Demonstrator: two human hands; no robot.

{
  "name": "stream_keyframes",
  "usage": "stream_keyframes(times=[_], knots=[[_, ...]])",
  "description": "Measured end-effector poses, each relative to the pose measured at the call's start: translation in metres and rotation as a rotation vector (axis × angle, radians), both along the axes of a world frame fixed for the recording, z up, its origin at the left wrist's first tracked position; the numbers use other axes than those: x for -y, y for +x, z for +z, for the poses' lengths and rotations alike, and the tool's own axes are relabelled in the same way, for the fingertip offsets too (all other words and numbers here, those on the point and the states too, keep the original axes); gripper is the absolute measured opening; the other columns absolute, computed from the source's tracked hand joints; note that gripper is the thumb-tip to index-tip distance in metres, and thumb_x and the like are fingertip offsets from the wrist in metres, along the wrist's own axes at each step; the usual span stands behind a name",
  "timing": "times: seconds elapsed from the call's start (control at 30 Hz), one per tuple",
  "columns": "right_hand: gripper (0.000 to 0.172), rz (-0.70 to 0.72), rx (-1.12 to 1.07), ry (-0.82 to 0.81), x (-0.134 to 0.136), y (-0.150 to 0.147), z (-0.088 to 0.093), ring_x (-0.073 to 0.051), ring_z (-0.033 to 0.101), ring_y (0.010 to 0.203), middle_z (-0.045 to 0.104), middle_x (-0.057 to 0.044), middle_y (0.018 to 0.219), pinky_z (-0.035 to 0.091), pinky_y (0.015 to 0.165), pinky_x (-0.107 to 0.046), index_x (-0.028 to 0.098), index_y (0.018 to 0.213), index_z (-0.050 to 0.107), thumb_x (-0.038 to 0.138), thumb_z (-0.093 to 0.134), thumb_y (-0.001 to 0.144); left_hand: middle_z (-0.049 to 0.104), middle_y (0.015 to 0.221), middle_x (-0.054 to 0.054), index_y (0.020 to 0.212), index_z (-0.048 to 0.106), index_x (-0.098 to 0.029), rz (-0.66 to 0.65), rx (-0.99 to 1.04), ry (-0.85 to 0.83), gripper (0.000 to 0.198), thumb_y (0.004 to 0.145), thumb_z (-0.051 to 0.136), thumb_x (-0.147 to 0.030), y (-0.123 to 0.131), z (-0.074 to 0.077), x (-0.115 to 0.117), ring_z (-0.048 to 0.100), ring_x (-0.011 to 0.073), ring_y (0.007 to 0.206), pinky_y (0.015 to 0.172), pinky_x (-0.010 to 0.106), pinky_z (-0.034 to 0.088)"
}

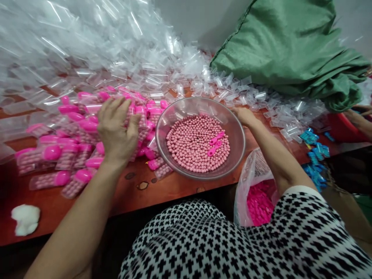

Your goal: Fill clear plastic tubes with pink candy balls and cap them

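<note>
My left hand [117, 130] reaches over a pile of clear plastic bottles [68, 153] with bright pink caps, filled with pink beads. Its thumb is spread away from the fingers, and bottles lie just beyond and beneath it. In the middle stands a round metal bowl [200, 177], partly filled with loose pink beads [194, 143]. Two small pink plastic pieces [215, 143] rest on the beads. My right hand [244, 116] is at the bowl's right rim, fingers closed against it; the fingertips are partly hidden.
Empty clear containers [122, 46] heap up along the back. A green cloth sack [279, 50] lies at back right. Below the bowl hangs a plastic bag [242, 193] of pink pieces [260, 203]. Blue pieces [316, 155], another person's hand [359, 118] and white fluff [25, 219] sit at the sides.
</note>
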State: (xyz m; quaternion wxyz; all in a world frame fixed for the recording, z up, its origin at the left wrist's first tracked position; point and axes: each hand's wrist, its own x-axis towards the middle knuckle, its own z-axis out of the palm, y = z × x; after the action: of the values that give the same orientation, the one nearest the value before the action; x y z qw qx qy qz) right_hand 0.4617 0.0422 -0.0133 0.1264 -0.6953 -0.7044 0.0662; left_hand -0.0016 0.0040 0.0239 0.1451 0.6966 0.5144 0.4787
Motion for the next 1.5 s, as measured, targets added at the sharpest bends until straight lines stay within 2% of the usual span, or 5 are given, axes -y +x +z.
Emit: stream_keyframes(times=[0.2,0.4,0.8,1.17,1.5], knots=[[0.043,-0.057,-0.549,0.386,0.045,-0.04,0.057,-0.019,0.064,0.074,0.065,-0.003,0.083,0.053,0.071,-0.038,0.021,0.103,0.058,0.05,0.072,0.074,0.071,0.103,0.004,0.102,0.07,-0.022,-0.257,0.124,-0.042,0.022,0.088,0.058,-0.034,0.068,0.016,0.048,0.067,0.0197,0.094,0.085,0.038,0.053],[0.042,0.428,-0.713,-0.131,0.098,-0.156,0.094,-0.014,0.061,0.068,0.064,-0.001,0.085,0.048,0.065,-0.029,0.022,0.112,0.058,0.049,0.067,0.081,0.072,0.093,0.003,0.102,0.068,-0.018,-0.478,0.315,-0.236,0.02,0.088,0.058,-0.03,0.105,0.016,0.071,0.067,0.0162,0.083,0.078,0.029,0.054],[0.019,1.074,0.216,-0.373,0.071,-0.19,0.029,-0.017,0.057,0.081,0.069,-0.009,0.087,0.041,0.079,-0.029,0.013,0.089,0.066,0.006,0.05,0.085,0.074,0.106,0.007,0.104,0.073,-0.015,-0.286,0.159,-0.206,0.025,0.084,0.061,-0.023,0.056,-0.001,0.067,0.069,0.0194,0.095,0.091,0.032,0.051],[0.031,0.343,-1.16,-0.623,0.096,-0.185,0.048,-0.012,0.064,0.074,0.065,0.002,0.079,0.056,0.078,-0.033,0.017,0.085,0.059,0.029,0.081,0.066,0.071,0.113,0.009,0.113,0.069,-0.016,-0.365,0.216,-0.327,0.033,0.081,0.062,-0.02,0.065,0.009,0.072,0.069,0.0206,0.094,0.087,0.034,0.055],[0.057,0.334,-1.064,-0.237,0.108,-0.171,0.059,-0.012,0.063,0.071,0.065,0.002,0.087,0.055,0.067,-0.026,0.022,0.103,0.058,0.038,0.088,0.058,0.072,0.092,0.007,0.097,0.071,-0.014,-0.625,0.525,-0.539,0.025,0.078,0.065,-0.029,0.099,0.0,0.057,0.067,0.0194,0.082,0.072,0.032,0.057]])
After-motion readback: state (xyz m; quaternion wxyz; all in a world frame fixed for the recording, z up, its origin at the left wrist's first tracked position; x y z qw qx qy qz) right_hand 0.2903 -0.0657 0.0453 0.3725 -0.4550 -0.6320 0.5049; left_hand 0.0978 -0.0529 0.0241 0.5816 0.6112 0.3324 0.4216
